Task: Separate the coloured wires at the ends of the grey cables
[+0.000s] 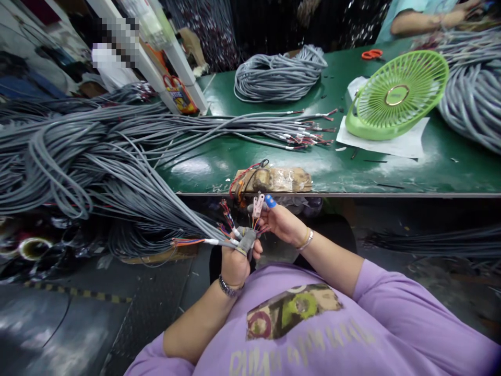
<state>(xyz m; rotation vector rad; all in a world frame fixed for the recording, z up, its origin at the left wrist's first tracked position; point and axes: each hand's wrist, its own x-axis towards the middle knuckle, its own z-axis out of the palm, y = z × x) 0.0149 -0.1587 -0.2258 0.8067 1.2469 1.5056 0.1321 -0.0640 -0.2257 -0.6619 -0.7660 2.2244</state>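
My left hand (238, 258), with grey coverings on its fingers, is closed around the ends of several grey cables (188, 216) coming in from the left. Thin coloured wires (190, 242) fan out from the stripped ends beside it. My right hand (284, 223) is just right of it, a blue cover on one finger. Its fingers pinch a small pale pink piece with holes (258, 205), whose exact kind I cannot make out. Thin wires (256, 223) pass between the two hands, just below that piece.
On the green table (332, 175) are a wooden block (284, 179) at the near edge, a green fan (395, 96), a coil of grey cable (277, 75) and orange-handled scissors (371, 54). More cables (90, 136) pile up at left. Another person's arm (426, 22) is at back right.
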